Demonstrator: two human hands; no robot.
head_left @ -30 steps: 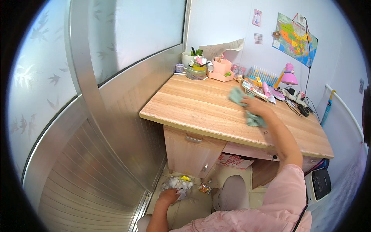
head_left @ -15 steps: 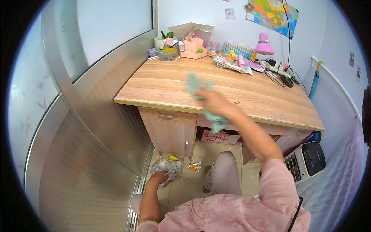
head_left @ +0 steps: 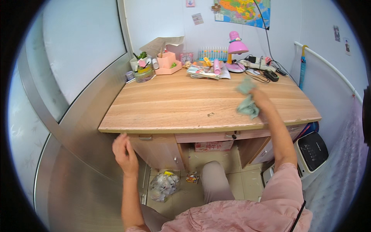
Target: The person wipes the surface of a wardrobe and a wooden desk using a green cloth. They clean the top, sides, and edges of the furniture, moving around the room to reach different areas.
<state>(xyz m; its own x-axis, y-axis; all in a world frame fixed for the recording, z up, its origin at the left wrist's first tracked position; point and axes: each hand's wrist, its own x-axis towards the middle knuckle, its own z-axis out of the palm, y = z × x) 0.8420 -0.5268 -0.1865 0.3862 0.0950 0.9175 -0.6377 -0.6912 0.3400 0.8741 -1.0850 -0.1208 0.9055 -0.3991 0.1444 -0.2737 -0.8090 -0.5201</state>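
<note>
A green cloth point(head_left: 248, 107), smeared by motion, is gripped in my right hand point(head_left: 261, 99) over the right part of the wooden desk point(head_left: 174, 100). Part of the cloth hangs out on either side of my closed fingers. My left hand point(head_left: 125, 152) is raised in front of the desk's left front corner. It holds nothing, and its fingers are loosely stretched out. Below it on the floor lies a clear plastic bag of rubbish point(head_left: 164, 186), with a crumpled colourful wrapper point(head_left: 192, 177) beside it.
Along the desk's back stand a potted plant point(head_left: 142, 58), a pink organizer point(head_left: 169, 63), stacked papers and books point(head_left: 204, 70), a pink lamp point(head_left: 237, 48) and a cabled power strip point(head_left: 257, 65). A metal-framed partition point(head_left: 89, 96) rises at left; a white-and-black appliance point(head_left: 311, 152) stands at right.
My right hand has swept the cloth to the right across the desk. My left hand has let go of the rubbish bag and risen toward the desk's front edge. The view has shifted right.
</note>
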